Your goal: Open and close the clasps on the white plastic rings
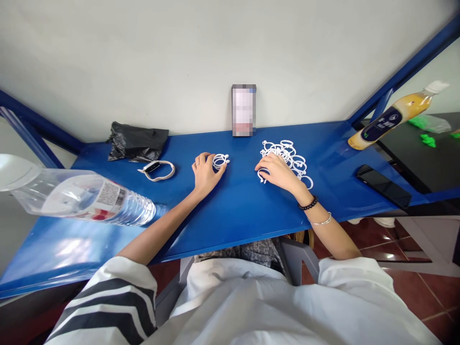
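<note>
Counts, largest to smallest: One blue table (230, 211) is extending beneath the left hand (206, 173) and the right hand (275, 171). One large clear bottle (89, 199) is standing to the left of the left fingers, nearer the body. One smaller bottle (390, 120) is standing well to the right of the right fingers. One black plastic bag (136, 141) is lying to the left of the left fingers, farther from the body. One upright phone (244, 110) is leaning on the wall (179, 62), beyond and between both sets of fingers. One flat phone (383, 186) is resting right of the right fingers. One wristwatch (152, 167) is lying left of the left fingers.

White rings are forming two groups. A small cluster (219, 163), apparently about three, is sitting between the left thumb and fingers. A larger pile (285, 152) is spreading beyond and to the right of the right fingertips; overlap is preventing an exact count.

Finger state: The left fingers are curving half-open around the cluster and touching it; grip firmness cannot be told. The right fingers are bending downward over one white ring (259, 176) at the pile's near edge; whether they are pinching it cannot be told.

Containers: The large bottle is holding clear liquid. The smaller bottle is holding amber liquid. The black bag is concealing its contents.
</note>
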A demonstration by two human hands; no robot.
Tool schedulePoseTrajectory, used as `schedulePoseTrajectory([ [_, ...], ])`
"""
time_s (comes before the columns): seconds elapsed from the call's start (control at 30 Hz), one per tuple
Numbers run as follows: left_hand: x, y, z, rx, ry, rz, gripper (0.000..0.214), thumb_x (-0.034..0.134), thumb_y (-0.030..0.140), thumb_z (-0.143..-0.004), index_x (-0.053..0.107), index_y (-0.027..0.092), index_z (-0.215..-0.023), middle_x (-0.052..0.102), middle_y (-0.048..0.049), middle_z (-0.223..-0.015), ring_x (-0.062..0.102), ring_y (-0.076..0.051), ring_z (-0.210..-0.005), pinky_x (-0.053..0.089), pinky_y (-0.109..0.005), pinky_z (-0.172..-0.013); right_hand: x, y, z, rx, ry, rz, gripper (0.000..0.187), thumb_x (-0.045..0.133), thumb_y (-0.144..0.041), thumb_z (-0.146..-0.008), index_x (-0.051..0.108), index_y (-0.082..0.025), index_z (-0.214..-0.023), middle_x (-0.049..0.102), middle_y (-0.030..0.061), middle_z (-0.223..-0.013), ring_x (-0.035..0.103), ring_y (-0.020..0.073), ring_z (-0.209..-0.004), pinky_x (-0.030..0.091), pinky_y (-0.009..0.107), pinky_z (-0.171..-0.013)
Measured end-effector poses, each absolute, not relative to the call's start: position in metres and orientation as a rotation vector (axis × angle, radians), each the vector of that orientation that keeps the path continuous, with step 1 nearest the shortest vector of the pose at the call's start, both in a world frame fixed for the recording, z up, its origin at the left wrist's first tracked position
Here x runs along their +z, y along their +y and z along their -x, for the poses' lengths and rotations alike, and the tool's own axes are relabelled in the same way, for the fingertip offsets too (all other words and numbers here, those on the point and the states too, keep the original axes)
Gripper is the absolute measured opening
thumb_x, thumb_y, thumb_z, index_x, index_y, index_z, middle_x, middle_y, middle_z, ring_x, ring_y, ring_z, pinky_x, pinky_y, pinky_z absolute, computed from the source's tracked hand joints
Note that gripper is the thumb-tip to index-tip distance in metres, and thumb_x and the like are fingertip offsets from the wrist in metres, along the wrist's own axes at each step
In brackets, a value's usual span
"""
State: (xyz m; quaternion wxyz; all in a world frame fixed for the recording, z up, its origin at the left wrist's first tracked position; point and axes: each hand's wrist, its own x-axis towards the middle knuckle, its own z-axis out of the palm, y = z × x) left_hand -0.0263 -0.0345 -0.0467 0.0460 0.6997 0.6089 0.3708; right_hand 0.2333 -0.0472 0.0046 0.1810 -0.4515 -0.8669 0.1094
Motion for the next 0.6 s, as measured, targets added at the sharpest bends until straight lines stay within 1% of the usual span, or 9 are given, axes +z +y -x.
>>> schedulePoseTrajectory([
  [0.13,-0.042,-0.037,0.024,1.091,1.882,-2.111,0.045,0.067,0.042,-0.082,0.057,0.021,-0.121,0.056,-0.0169,-0.127,0.048,-0.037,-0.121,0.041,-0.054,-0.096,0.007,-0.048,-0.229,0.286,-2.469,1.268,0.019,0.054,-0.024,-0.092,0.070,-0.023,-0.082,0.069,0.0081,-0.090,0.056,0.0291,-0.094,0.043,0.049,-0.084],
  [0.23,-0.034,-0.041,0.022,1.125,1.834,-2.153,0.048,0.065,0.041,-0.084,0.054,0.020,-0.126,0.054,-0.0168,-0.131,0.046,-0.035,-0.124,0.040,-0.052,-0.099,0.010,-0.049,-0.226,0.316,-2.453,1.271,0.016,0.054,-0.023,-0.092,0.067,-0.022,-0.082,0.069,0.0074,-0.087,0.058,0.0270,-0.089,0.045,0.047,-0.083],
  [0.3,-0.030,-0.044,0.022,1.185,1.743,-2.231,0.044,0.063,0.041,-0.086,0.055,0.020,-0.124,0.055,-0.0156,-0.130,0.047,-0.033,-0.124,0.038,-0.050,-0.102,0.012,-0.050,-0.223,0.374,-2.395,1.283,0.013,0.055,-0.022,-0.090,0.066,-0.021,-0.082,0.069,0.0065,-0.084,0.059,0.0250,-0.086,0.047,0.044,-0.080],
  [0.43,-0.025,-0.049,0.019,1.317,1.445,-2.389,0.036,0.059,0.041,-0.090,0.058,0.020,-0.119,0.059,-0.0130,-0.124,0.050,-0.028,-0.121,0.039,-0.046,-0.103,0.016,-0.052,-0.219,0.560,-2.165,1.291,0.007,0.059,-0.022,-0.086,0.065,-0.019,-0.083,0.068,0.0046,-0.080,0.060,0.0184,-0.073,0.049,0.034,-0.069],
  [0.53,-0.024,-0.054,0.014,1.353,1.219,-2.451,0.032,0.058,0.042,-0.091,0.060,0.021,-0.116,0.062,-0.0115,-0.119,0.054,-0.026,-0.116,0.041,-0.044,-0.103,0.017,-0.055,-0.215,0.714,-1.957,1.230,0.009,0.060,-0.025,-0.086,0.066,-0.019,-0.089,0.068,0.0032,-0.078,0.061,0.0150,-0.066,0.050,0.030,-0.063],
  [0.6,-0.024,-0.057,0.011,1.322,1.113,-2.456,0.031,0.057,0.043,-0.092,0.060,0.021,-0.114,0.063,-0.0105,-0.117,0.057,-0.025,-0.113,0.042,-0.044,-0.103,0.014,-0.057,-0.212,0.813,-1.848,1.181,0.012,0.062,-0.028,-0.086,0.067,-0.020,-0.093,0.068,0.0027,-0.080,0.063,0.0143,-0.066,0.052,0.030,-0.063],
])
